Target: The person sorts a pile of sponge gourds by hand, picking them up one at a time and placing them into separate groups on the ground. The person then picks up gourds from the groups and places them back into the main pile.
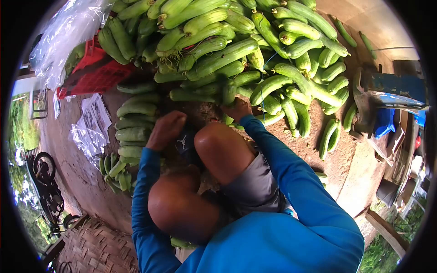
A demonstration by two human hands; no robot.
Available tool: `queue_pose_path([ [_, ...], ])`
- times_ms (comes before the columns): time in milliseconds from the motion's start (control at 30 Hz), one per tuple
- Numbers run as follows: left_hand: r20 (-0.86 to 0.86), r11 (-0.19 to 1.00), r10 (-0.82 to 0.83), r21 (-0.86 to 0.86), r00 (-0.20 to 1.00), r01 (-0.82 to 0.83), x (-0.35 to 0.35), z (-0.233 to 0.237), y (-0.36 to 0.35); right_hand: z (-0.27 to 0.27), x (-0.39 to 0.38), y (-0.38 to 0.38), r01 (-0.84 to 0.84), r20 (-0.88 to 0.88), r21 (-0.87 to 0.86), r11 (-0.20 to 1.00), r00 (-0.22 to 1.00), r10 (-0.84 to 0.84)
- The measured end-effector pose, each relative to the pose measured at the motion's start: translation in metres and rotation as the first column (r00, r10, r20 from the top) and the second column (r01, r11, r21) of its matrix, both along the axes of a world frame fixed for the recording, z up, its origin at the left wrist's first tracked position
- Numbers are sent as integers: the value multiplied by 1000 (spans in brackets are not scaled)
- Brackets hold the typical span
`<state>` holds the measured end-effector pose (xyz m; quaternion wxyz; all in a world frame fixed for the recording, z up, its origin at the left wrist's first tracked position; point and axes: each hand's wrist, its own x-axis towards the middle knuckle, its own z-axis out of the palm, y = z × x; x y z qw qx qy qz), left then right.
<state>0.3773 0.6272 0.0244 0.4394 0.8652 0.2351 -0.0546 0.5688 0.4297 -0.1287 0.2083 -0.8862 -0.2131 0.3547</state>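
Note:
A big heap of long green cucumbers (218, 50) lies on the floor in front of my knees. At the heap's near edge, my right hand (237, 109) is closed round the lower end of a cucumber (229, 92), which looks slightly blurred. My left hand (167, 130) is beside a stacked row of cucumbers (134, 123), its fingers curled together. The underside of that hand is turned away, so anything within it is hidden. Smaller cucumbers (119, 170) form a bunch below the row.
A red plastic crate (93, 73) with clear plastic sheeting (68, 41) stands at the upper left. Crumpled paper (93, 116) lies on the floor. A woven bamboo panel (98, 248) is at lower left. Loose cucumbers (330, 136) and wooden furniture (391, 91) are at right.

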Motion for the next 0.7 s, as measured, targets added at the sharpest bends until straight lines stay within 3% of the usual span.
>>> queue_pose_path([
  [33,5,1000,5,-2,1000,-5,5,-1,-10,2,0,0,-5,5,-2,1000,1000,5],
  [100,-43,993,-15,-115,999,10,9,-5,-23,18,-6,-2,-215,-31,377,901,969,244],
  [133,-39,992,-18,-122,999,13,9,-12,-25,33,-8,0,-156,-213,532,832,926,311],
  [167,-61,989,-82,-130,995,73,9,-23,-28,36,-15,9,-156,-211,523,838,929,304],
  [233,-70,980,-151,-144,986,140,14,-26,-34,41,-23,27,-206,-83,836,509,869,489],
  [267,-74,965,-66,-258,995,45,16,-15,-34,62,-18,30,-211,-79,833,511,869,488],
  [300,-88,930,27,-363,996,-57,15,-8,-33,100,-10,39,-128,-384,665,736,786,484],
  [333,-85,931,45,-358,995,-73,11,-15,-33,127,-8,50,-109,-652,425,899,652,387],
  [367,86,898,132,-433,987,-82,5,-29,-32,137,-11,58,-138,-651,433,891,636,415],
  [400,250,865,237,-494,939,-88,-1,-27,-29,145,-14,69,34,-793,398,917,514,326],
  [433,249,869,286,-475,925,-141,-12,-25,-24,153,-20,81,182,-903,321,929,355,242],
  [467,241,809,370,-559,897,-183,-17,-13,-23,170,-27,88,87,-762,524,847,492,420],
  [533,222,720,530,-628,818,-296,-38,1,-21,131,-27,108,-178,-872,356,917,291,394],
  [600,51,619,621,-644,782,-450,-79,7,-16,85,-3,106,-256,-617,720,645,189,764],
  [633,31,567,710,-617,703,-546,-108,8,-16,95,8,95,-298,-573,683,667,350,742],
  [700,116,647,741,-388,661,-657,-175,5,-24,119,32,72,-360,-446,561,745,627,639],
])
